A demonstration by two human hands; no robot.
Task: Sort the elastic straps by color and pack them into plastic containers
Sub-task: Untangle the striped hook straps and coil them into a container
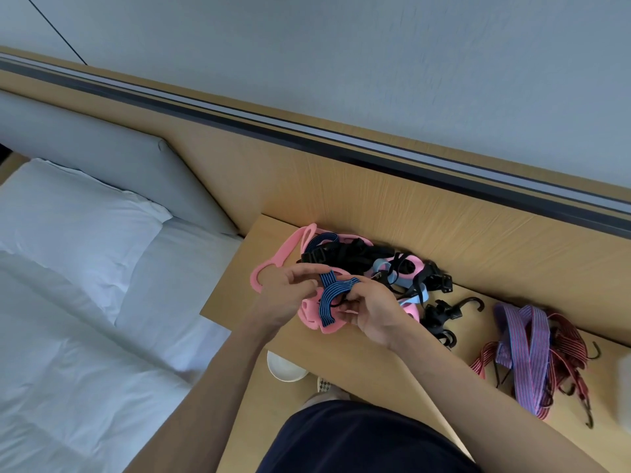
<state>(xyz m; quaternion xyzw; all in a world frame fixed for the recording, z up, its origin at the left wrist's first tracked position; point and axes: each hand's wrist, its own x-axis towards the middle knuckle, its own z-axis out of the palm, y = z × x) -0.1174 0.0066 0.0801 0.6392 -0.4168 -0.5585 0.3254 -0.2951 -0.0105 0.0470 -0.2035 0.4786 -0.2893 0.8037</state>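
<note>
Blue striped strap [327, 307] is the one getting handled right now. It's up off the shelf [341, 363], held just above the mixed pile [358, 257] of pink, black and light-blue straps. The left hand [285, 290] pinches one part of it between thumb and fingers, and the right hand [372, 312] has its fingers curled around the looped bit, so both hands are gripping the same strap and neither one is free.

My read is that this is the sorting step: pulling one blue strap out of the tangle and maybe folding it up. A purple and red bunch [532, 346] already sits well apart on the right side of the shelf, so that looks like one colour group done (or at least started).

The next move needs the strap fully clear of the pink one under it, then a spot of its own. There's something pale at the far right edge, but it's too cut off to tell if it's a container.
</note>
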